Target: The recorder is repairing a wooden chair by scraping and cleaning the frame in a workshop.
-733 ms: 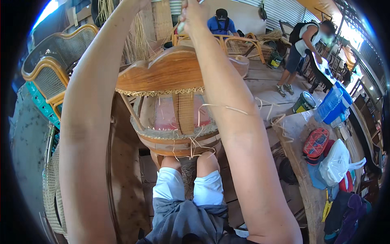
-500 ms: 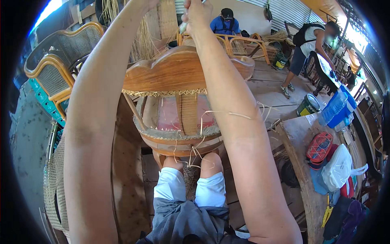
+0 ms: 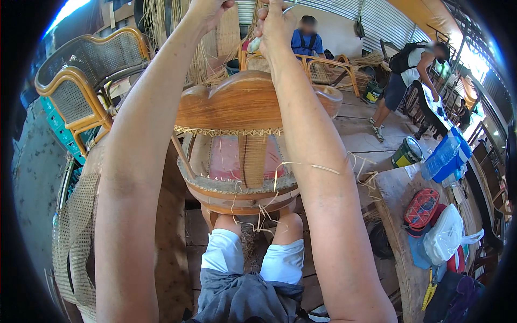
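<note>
You had both hands raised above the wooden chair (image 3: 237, 107): your right hand (image 3: 276, 24) closed on what seemed a cane strand (image 3: 255, 43), your left hand (image 3: 207, 9) curled beside it, its grip unclear.

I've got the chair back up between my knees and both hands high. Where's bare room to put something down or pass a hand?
Bare planks lie on the wooden floor between the chair back and the green bucket. The near end of the wooden bench is bare up to the red bag. Beyond that it is crowded with a white plastic bag and blue containers. Cane strands clutter the gap at the knees.
</note>
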`<state>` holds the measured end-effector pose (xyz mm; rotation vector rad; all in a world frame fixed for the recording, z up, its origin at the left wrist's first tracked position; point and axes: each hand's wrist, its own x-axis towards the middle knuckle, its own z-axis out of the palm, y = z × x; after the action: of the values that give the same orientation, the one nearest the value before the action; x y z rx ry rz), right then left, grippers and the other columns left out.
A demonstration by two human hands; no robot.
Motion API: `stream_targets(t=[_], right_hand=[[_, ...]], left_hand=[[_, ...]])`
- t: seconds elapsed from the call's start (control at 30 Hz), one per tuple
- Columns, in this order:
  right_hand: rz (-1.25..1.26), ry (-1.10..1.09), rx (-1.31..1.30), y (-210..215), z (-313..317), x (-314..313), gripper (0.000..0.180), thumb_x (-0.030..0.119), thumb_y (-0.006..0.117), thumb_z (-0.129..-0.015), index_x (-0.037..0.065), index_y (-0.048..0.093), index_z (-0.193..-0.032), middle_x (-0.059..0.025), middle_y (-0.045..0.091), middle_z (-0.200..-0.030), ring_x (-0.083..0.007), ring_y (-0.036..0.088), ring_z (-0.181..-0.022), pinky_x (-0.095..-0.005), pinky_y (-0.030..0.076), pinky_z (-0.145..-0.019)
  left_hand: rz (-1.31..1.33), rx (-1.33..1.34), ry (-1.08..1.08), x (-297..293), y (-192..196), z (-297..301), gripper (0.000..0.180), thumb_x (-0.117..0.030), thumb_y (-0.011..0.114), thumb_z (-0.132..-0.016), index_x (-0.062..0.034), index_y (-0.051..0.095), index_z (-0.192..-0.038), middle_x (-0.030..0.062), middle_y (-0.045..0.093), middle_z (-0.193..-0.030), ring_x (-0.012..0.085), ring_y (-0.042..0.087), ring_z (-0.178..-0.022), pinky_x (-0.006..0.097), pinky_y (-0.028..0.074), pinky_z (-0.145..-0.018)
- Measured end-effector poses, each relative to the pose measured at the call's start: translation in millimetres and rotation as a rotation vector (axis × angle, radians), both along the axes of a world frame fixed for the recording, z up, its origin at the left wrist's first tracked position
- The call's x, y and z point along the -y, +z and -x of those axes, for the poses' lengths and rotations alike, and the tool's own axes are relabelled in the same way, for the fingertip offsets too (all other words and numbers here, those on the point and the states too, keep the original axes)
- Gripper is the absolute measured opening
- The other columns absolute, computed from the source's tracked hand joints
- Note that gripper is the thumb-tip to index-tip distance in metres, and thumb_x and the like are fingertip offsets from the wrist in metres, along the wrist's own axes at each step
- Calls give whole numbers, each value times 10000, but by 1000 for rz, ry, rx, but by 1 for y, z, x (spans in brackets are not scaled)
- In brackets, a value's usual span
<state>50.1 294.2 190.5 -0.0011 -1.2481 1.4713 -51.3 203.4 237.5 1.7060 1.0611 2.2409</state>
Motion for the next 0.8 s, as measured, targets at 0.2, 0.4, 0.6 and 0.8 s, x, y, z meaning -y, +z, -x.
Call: stream_targets(t=[0.2,0.4,0.6,0.8], right_hand=[[-19,-44,-55,0,9,-14,401,494,563,-996,114,687,-971,55,413,-599,-65,383,-479,-237,307,-442],[4,-12,38,2,1,-11,433,526,539,-999,124,698,-985,64,407,-588,-61,378,-480,-234,304,-447],[-14,13,-4,-6,5,-13,456,535,545,-997,104,695,-986,61,413,-591,-62,372,-473,-236,287,-428],[-56,15,-20,-4,2,-5,450,520,561,-994,89,688,-980,56,423,-582,-64,368,-451,-229,274,-414]], left_hand=[[6,29,33,-3,-1,-10,299,-309,671,-976,-115,709,-1201,-86,497,-790,25,408,-625,200,326,-552],[27,56,48,-1,3,-20,285,-322,687,-964,-118,719,-1161,-80,505,-806,24,415,-643,199,323,-561],[31,65,36,-2,-5,-12,224,-326,695,-959,-129,717,-1064,-88,497,-796,17,405,-623,194,324,-547],[44,5,30,-4,-7,3,232,-324,673,-974,-137,714,-1105,-94,509,-808,11,413,-630,191,328,-545]])
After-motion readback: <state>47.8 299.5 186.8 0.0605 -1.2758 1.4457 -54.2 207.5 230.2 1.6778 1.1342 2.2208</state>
